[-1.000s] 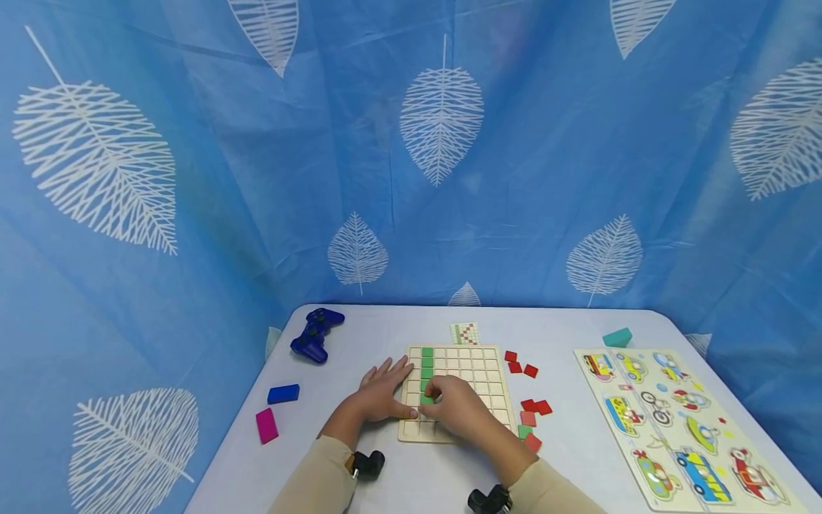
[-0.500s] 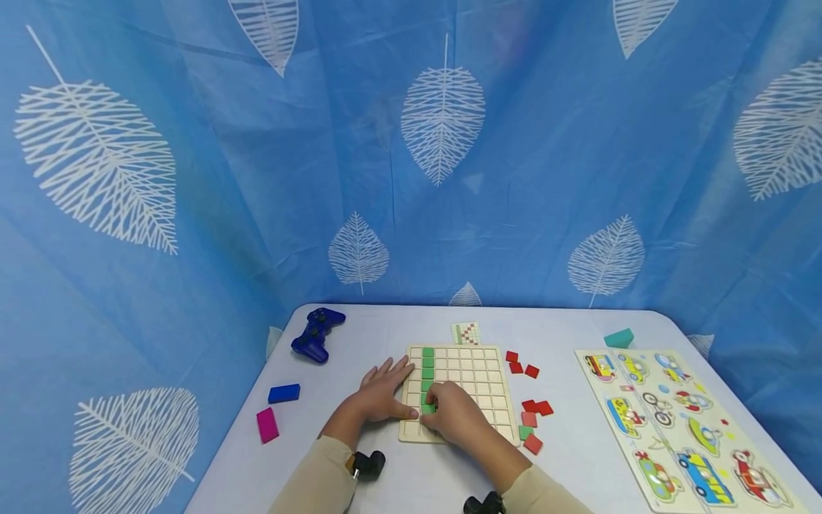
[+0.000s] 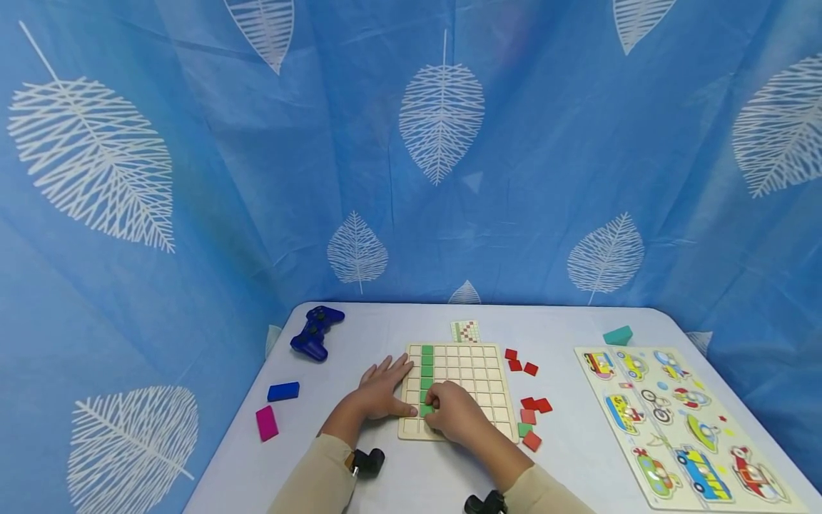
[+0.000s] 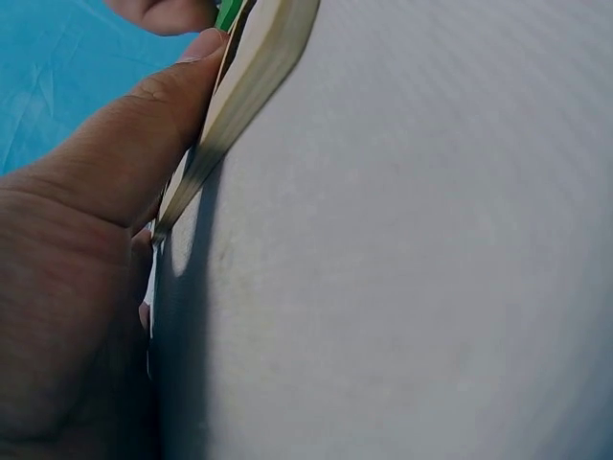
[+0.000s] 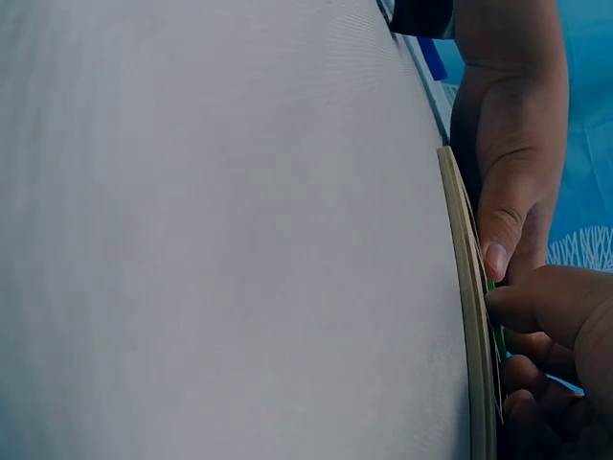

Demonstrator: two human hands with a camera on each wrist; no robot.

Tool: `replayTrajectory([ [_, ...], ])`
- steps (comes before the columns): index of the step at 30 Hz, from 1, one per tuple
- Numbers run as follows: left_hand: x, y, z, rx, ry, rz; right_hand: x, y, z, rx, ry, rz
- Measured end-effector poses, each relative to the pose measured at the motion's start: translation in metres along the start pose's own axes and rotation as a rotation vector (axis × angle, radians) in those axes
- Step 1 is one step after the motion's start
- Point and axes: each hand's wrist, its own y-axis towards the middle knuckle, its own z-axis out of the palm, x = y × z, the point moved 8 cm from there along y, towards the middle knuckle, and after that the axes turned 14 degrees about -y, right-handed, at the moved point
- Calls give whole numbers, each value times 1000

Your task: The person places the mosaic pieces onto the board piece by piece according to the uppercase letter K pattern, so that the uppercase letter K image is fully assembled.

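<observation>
A square wooden grid board (image 3: 484, 375) lies on the table, with a column of green square tiles (image 3: 427, 361) set near its left side. My left hand (image 3: 385, 396) rests along the board's left edge, fingers spread and thumb lying over the rim. Near the lower end of the column, my right hand (image 3: 457, 412) pinches a green square tile (image 3: 426, 410) with thumb and index finger, close over a cell. In the right wrist view the curled right fingers partly hide the tile, and the left thumb (image 5: 503, 230) is right beside them.
Several red tiles (image 3: 531, 369) and a green tile (image 3: 524, 430) lie right of the board. Behind it is a small pattern card (image 3: 465, 331). A vehicle puzzle (image 3: 690, 428) and teal block (image 3: 618, 335) stand right; a blue gamepad (image 3: 315, 333), blue block (image 3: 283, 391) and magenta block (image 3: 266, 423) left.
My right hand has shifted slightly toward me along the green column, its fingertips now about one cell lower. The left hand has stayed on the board's edge.
</observation>
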Motion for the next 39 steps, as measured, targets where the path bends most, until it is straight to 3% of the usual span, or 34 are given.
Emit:
replayTrajectory([
  [25,-2,-3,1,-3,-12,11,-4,-1,2,5,46,-9],
  [32,-2,-3,1,-2,-1,14,-8,-8,-13,-28,86,-62],
  [39,-2,-3,1,4,-5,10,-32,-27,-36,-83,74,-2],
])
